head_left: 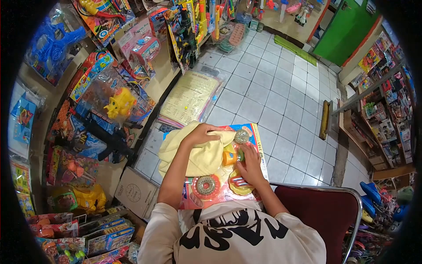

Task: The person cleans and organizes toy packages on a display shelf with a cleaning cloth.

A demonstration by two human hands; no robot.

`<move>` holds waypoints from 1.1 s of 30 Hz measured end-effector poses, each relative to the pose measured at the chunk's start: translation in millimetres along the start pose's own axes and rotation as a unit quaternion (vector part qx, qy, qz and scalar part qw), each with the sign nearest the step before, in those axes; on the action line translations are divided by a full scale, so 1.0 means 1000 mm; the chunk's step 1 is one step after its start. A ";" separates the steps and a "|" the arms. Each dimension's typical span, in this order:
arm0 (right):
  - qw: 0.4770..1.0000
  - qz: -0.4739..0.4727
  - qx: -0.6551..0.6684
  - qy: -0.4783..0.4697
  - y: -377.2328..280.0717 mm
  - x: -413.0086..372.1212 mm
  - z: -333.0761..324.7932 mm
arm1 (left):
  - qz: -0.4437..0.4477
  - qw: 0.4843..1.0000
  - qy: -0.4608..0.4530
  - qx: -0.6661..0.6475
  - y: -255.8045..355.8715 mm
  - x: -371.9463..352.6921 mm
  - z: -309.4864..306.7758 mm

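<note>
A carded toy pack (261,165) with a blue, pink and yellow backing lies across the lap. Plastic toy pieces sit on it: a round red-and-grey piece (205,186), an orange-yellow cup-like piece (229,158) and a clear round piece (241,136). My left hand (205,134) is closed on a pale yellow cloth (189,154), which is spread over the pack's upper left and hides that part. On the pack's right side rests my right hand (250,166), fingers stretched out, touching the pack beside a small greenish piece.
Packaged toys, including a black toy gun (103,136), hang along the left wall. Stacked printed sheets in plastic (189,97) lie on the tiled floor (263,105) ahead. A dark red chair (307,220) stands at right, shelves (378,119) beyond it, a green door (347,31) at the back.
</note>
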State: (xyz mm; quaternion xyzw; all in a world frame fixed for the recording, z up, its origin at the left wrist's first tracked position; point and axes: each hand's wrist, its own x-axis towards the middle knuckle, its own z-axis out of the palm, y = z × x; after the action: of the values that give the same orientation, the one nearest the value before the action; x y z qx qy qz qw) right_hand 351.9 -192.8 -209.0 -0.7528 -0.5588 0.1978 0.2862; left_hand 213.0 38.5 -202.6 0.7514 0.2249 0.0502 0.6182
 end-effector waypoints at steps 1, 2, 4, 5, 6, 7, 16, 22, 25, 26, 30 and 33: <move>1.000 -0.002 0.004 0.001 0.000 0.000 0.000 | -0.002 1.000 0.009 -0.004 -0.001 0.000 0.001; 1.000 -0.002 0.004 0.001 0.001 0.000 0.000 | -0.003 1.000 0.018 -0.008 -0.003 0.000 0.002; 1.000 -0.004 0.003 -0.001 0.002 0.000 0.001 | 0.007 0.999 0.039 0.001 -0.012 0.003 0.003; 1.000 -0.005 0.001 -0.002 0.002 0.000 0.001 | 0.012 0.999 0.050 0.006 -0.017 0.004 0.003; 1.000 -0.007 -0.002 -0.002 0.001 0.000 0.001 | 0.020 0.998 0.061 0.014 -0.015 0.003 0.004; 1.000 -0.008 -0.004 -0.002 0.001 0.000 0.000 | 0.029 0.997 0.072 0.022 -0.012 0.002 0.005; 1.000 -0.007 0.015 0.003 0.000 -0.001 -0.001 | 0.079 0.955 0.272 -0.085 -0.003 -0.014 0.008; 1.000 -0.010 0.000 0.001 -0.003 0.001 -0.002 | 0.170 0.937 0.213 0.221 0.018 -0.042 -0.006; 1.000 0.000 0.013 0.000 -0.002 0.001 0.000 | 0.057 0.883 0.181 0.428 0.039 -0.036 0.037; 1.000 0.000 0.012 0.000 -0.002 0.001 0.000 | 0.046 0.864 0.172 0.471 0.036 -0.034 0.047; 1.000 0.001 0.001 -0.001 -0.001 0.001 -0.001 | 0.090 0.844 0.205 0.487 -0.002 -0.026 0.066; 1.000 -0.003 0.007 -0.005 -0.001 -0.002 -0.002 | 0.117 0.838 0.193 0.496 -0.007 -0.037 0.059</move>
State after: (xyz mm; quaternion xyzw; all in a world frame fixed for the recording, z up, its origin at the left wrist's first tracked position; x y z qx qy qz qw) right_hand 352.2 -194.7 -206.6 -0.7480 -0.5614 0.2041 0.2893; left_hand 199.2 -29.1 -215.8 0.9534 0.2449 0.1478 0.0962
